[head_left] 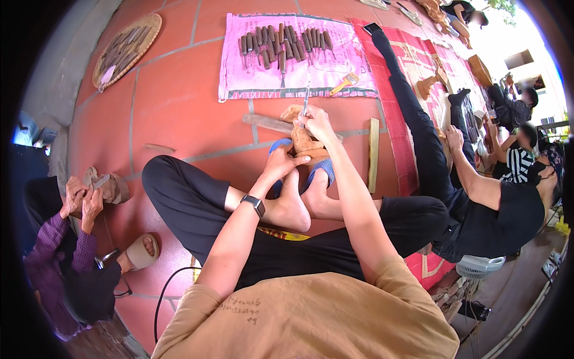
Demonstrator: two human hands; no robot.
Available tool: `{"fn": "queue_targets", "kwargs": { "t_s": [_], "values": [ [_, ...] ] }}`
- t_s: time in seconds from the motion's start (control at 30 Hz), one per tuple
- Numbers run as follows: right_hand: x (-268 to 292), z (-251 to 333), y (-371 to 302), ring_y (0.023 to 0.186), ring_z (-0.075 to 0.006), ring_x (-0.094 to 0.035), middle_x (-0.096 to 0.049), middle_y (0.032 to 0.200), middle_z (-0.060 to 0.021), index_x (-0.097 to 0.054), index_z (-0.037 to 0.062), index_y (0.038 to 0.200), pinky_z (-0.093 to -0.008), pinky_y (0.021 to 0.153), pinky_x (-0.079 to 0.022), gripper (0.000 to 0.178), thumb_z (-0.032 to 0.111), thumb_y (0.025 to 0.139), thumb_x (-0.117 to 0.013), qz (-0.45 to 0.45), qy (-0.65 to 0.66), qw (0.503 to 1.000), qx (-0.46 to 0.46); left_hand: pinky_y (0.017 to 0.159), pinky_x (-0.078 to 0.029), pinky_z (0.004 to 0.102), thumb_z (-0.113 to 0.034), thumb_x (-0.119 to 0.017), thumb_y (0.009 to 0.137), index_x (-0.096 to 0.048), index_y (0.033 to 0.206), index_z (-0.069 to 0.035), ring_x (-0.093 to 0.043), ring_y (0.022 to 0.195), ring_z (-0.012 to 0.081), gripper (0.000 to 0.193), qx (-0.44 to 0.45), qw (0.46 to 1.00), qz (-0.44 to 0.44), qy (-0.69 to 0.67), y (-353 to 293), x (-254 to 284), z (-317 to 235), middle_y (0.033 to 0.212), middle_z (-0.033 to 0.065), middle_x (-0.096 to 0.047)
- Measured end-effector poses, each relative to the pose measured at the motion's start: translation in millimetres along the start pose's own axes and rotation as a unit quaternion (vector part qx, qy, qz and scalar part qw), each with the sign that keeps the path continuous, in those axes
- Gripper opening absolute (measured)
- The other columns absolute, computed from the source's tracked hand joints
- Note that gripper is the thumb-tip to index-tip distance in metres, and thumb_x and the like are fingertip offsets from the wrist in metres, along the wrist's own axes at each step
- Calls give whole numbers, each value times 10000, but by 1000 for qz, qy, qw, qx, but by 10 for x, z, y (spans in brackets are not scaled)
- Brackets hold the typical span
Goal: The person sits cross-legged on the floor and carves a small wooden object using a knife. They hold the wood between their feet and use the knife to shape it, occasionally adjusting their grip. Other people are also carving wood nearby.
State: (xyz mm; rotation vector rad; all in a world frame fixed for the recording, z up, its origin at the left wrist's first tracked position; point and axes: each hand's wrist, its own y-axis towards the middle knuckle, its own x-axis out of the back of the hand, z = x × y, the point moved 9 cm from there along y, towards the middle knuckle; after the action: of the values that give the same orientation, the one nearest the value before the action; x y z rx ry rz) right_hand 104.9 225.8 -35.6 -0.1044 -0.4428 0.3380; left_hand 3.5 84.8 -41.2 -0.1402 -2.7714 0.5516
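A partly carved piece of light brown wood [304, 143] stands between my feet, with blue sandals [321, 173] beside it. My left hand [282, 161] grips its near left side, the thumb lying across the wood. From the right, my right hand [317, 124] closes round a slim, grey, pen-shaped tool [306, 103] that points up and away; its lower end is hidden by the fingers and the carving. Behind the carving a wooden stick [268, 123] lies on the tiles.
Many-handled chisels [281, 45] and a yellow paintbrush [345, 84] lie on a pink sack [239, 84]. More tools fill a round woven tray [156, 30]. A wooden strip [373, 155] lies right. People sit on both sides; one person's leg [412, 113] stretches over the red mat [391, 134].
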Motion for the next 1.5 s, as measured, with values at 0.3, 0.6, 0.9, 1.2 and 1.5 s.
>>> {"fn": "queue_targets", "kwargs": {
  "t_s": [0.3,0.6,0.9,1.2,1.5],
  "values": [
    [-43,90,60,776,-238,-714,-715,808,-143,-662,-10,891,-368,742,-530,118,100,847,-665,18,-36,999,-2,662,-525,348,-417,-822,735,-640,1227,-58,-630,752,192,635,-10,1000,-13,1,18,-7,56,873,103,-686],
    [7,281,-29,772,-259,-694,-688,786,-153,-660,9,900,-391,727,-516,125,109,825,-655,8,-122,992,19,760,-523,373,-446,-810,733,-641,1210,-58,-682,823,246,637,5,1000,0,-1,3,-3,-16,911,159,-712],
    [-16,261,-17,787,-217,-687,-698,793,-128,-654,29,888,-368,730,-498,98,106,832,-677,-3,-176,984,40,671,-504,340,-419,-826,734,-649,1211,-55,-597,722,178,626,10,1000,-11,18,42,5,42,820,86,-658],
    [42,278,-151,754,-240,-687,-686,773,-137,-637,14,925,-405,713,-506,106,81,843,-645,-38,-138,989,44,705,-501,350,-450,-826,724,-641,1234,-71,-607,741,195,662,12,1000,-9,9,29,-3,62,840,99,-667],
    [-9,314,-194,796,-311,-686,-688,784,-151,-652,46,909,-443,735,-513,101,112,833,-639,-17,-147,988,50,727,-522,394,-470,-806,720,-642,1172,-16,-672,776,284,661,-13,1000,-21,18,1,13,24,866,182,-692]
  ]
}}
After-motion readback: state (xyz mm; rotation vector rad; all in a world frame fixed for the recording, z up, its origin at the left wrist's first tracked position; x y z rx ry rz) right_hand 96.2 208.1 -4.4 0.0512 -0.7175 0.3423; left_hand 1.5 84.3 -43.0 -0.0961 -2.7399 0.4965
